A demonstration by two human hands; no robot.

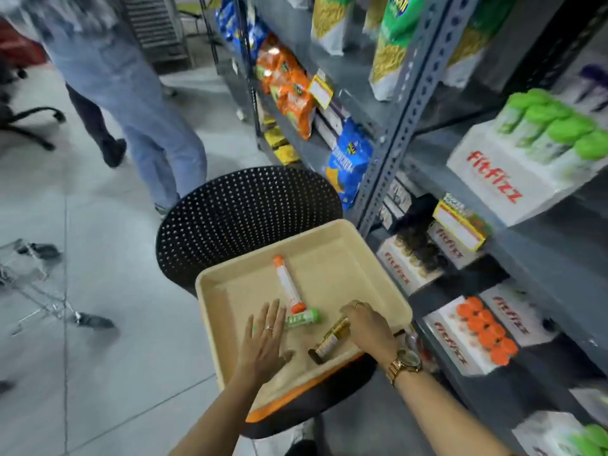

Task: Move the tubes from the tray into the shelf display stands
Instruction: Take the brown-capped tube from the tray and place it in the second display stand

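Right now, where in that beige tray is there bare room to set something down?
The tray's far half, beyond the orange-capped tube, is bare. The near end is crowded: left hand, green tube, right hand on the gold tube.

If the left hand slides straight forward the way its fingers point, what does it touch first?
Probably the green-capped tube, lying just beyond the left hand and slightly right of its fingertips; the orange-capped tube lies farther. Depth is unclear.
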